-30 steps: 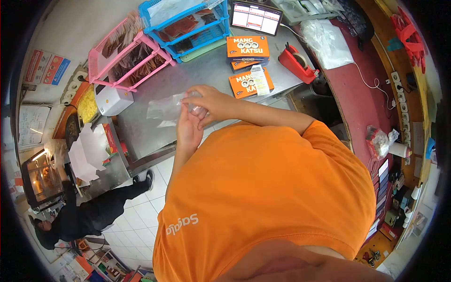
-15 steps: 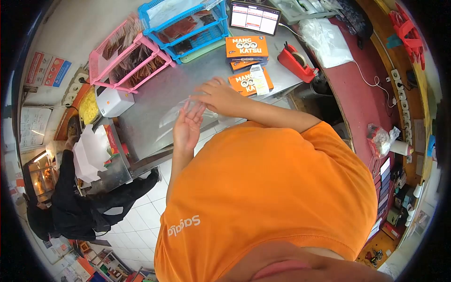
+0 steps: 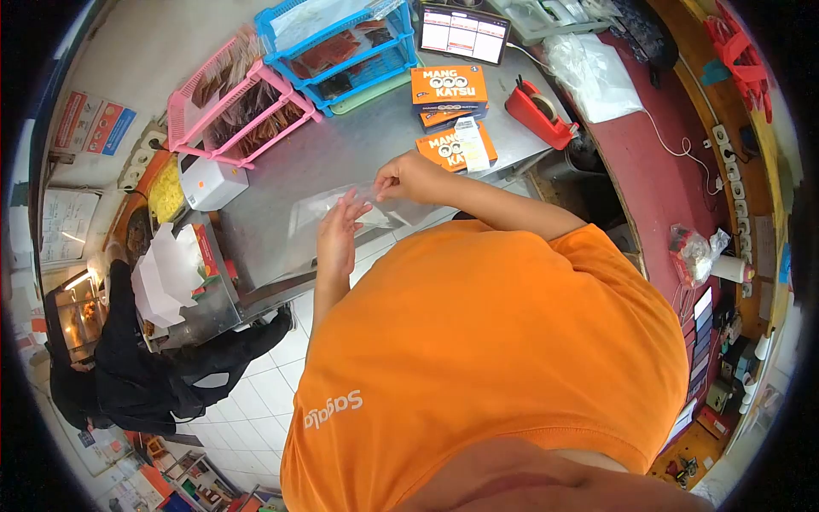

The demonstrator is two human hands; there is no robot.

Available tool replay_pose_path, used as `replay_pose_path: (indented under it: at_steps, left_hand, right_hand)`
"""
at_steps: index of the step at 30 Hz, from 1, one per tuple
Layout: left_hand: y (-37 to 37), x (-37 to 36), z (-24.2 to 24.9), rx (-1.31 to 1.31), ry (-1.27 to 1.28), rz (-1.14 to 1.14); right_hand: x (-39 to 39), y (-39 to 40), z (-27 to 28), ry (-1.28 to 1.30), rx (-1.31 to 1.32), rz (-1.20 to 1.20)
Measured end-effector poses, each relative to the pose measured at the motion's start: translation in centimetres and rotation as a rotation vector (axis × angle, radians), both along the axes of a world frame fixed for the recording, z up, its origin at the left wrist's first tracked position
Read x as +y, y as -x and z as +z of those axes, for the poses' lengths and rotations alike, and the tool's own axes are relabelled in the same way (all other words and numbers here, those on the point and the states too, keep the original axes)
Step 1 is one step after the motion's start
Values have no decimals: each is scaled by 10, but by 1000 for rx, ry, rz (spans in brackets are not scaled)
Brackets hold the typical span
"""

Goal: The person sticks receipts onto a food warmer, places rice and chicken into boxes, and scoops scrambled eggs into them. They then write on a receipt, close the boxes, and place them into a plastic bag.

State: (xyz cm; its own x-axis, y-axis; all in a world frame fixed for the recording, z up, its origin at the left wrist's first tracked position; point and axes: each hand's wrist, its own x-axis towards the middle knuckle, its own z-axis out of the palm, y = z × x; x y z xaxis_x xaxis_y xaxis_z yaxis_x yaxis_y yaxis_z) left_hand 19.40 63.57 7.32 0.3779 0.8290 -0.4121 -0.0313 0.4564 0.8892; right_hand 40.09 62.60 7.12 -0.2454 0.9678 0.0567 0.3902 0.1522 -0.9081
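Observation:
A clear plastic bag is stretched low in front of my body, over the near edge of the steel table. My right hand pinches the bag's upper edge between thumb and fingertips. My left hand lies against the bag with its fingers stretched out and slightly spread; its palm partly shows. Just beyond my right hand are orange boxes marked "Mang Katsu", with a paper slip on the nearest one.
Pink and blue racks of packets stand at the back. A tablet is behind the boxes, and a red tape dispenser sits right of them. At far left, a person in black bends near an open white box.
My right hand has shifted right and down, and its fingers have closed into a pinch on the bag. My left hand has turned slightly. More of the bag shows spread out.

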Motion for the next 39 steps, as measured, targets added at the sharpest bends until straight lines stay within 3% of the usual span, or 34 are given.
replay_pose_path:
  at_steps: [4,6,10,16,22,24,27,30,32,33,35,39]
  left_hand:
    - [-4,0,-6,14,-21,29]
    - [-5,1,-10,40,-41,45]
    - [-4,-5,-15,132,-332,-19]
    - [-9,-7,-14,81,-269,20]
    - [-9,-11,-21,220,-555,104]
    - [-13,-10,-24,197,-652,24]
    - [-10,-10,-49,173,-551,-62]
    - [-17,-24,-28,155,-536,-19]
    - [-18,-31,-23,167,-517,20]
    - [-18,-34,-22,165,-495,9]
    - [-21,-38,-23,175,-547,29]
    - [-22,-44,-17,230,-575,-3]
  right_hand:
    - [-1,1,6,238,57,29]
    - [0,2,-12,-109,27,67]
    - [-3,-1,-6,-119,-1,69]
    - [-2,5,-4,55,-17,45]
    - [-2,0,-3,53,-73,101]
    - [-6,-2,7,262,-49,102]
    - [-10,3,-1,196,5,12]
    - [-15,2,-13,-1,-113,31]
    - [-24,-2,-8,226,229,-10]
    - [-25,-1,3,226,223,43]
    - [-26,-4,25,380,-140,-44]
    - [-26,-7,5,428,48,-33]
